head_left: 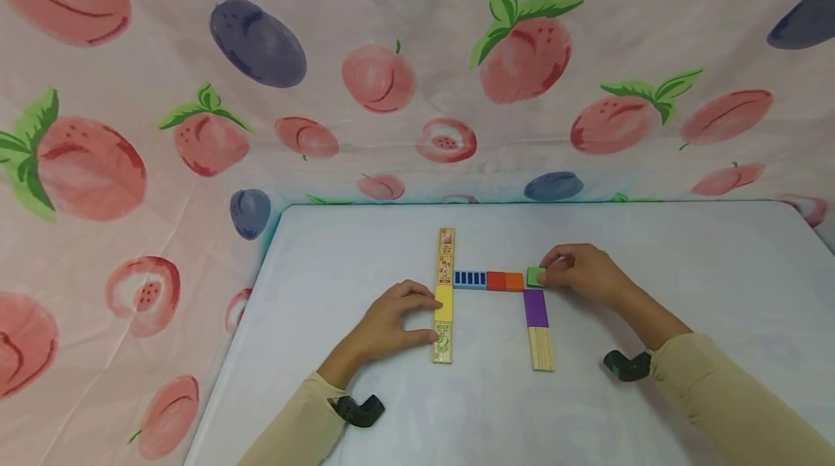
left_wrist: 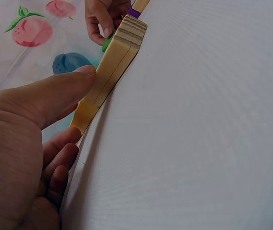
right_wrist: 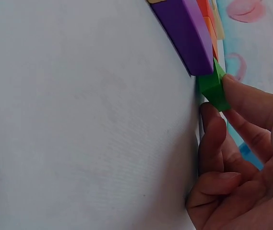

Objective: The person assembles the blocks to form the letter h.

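In the head view, my right hand (head_left: 583, 274) pinches a small green block (head_left: 535, 277) at the right end of a short row. That row has a blue-striped block (head_left: 470, 279), a red block (head_left: 496, 281) and an orange block (head_left: 514, 282). My left hand (head_left: 391, 325) touches the side of a vertical column with thumb and fingertip. Thumb lies by the printed lower block (head_left: 442, 342), forefinger by the yellow block (head_left: 443, 303). The right wrist view shows the green block (right_wrist: 214, 88) under my thumb, close to the purple block (right_wrist: 186, 36).
Below the row's right end, a purple block (head_left: 536, 309) meets a bare wooden piece (head_left: 541, 349). Printed wooden blocks (head_left: 446, 256) top the left column. Everything lies on a white table (head_left: 326, 248), backed by a fruit-patterned cloth (head_left: 365, 9).
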The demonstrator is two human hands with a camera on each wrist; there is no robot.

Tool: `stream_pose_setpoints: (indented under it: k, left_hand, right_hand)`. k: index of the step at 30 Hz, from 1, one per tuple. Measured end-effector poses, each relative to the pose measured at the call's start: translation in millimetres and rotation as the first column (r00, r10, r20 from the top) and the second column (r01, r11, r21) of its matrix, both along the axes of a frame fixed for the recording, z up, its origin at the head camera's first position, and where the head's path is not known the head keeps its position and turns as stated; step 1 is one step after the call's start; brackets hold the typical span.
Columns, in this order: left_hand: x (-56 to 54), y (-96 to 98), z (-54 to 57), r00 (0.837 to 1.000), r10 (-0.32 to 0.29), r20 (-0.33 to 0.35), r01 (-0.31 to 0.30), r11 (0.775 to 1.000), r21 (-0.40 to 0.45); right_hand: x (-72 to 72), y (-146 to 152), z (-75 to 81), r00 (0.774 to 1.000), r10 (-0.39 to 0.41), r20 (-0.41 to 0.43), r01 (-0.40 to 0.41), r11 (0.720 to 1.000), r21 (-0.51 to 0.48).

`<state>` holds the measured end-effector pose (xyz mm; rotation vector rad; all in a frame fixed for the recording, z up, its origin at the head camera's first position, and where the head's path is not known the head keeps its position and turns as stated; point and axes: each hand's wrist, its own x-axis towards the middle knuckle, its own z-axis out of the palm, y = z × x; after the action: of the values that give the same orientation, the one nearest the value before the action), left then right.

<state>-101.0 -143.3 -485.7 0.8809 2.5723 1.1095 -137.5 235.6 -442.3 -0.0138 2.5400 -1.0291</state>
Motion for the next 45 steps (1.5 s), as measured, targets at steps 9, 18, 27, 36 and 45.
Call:
stream_pose_setpoints:
  k: [9,18,27,36,45]
  left_hand:
    - [-1.1,0.8,-3.0,1.0,0.002,0.009,-0.002,1.0,0.004]
    - [-2.0,0.8,-4.6,1.0,-0.002,-0.024,0.002,1.0,-0.001]
    - [-3.3,1.0,-3.3,1.0,-0.002,-0.011,0.002,1.0,-0.013]
    - [-2.5,0.7,-3.4,1.0,0.005,0.003,-0.005,1.0,-0.002]
    - [-2.1,0.1,-3.6,1.0,0.0,-0.018,0.0,1.0,0.0]
  right_hand:
    - [0.2,1.7,-3.0,1.0,0.02,-0.014,-0.02,1.0,-0.017]
    - [-1.0,2.0,-4.5,0.999,0.022,0.024,-0.021,1.0,-0.017]
    - [-3.4,1.7,-6.0,0.999,0.031,0.03,-0.03,0.999,-0.027]
    - [-2.7,-0.2,-6.8,0.999,0.027,0.034,-0.026,0.999,-0.031]
    - [-3.4,-0.2,-7.9,0.999,0.031,0.033,-0.03,0.999,-0.035]
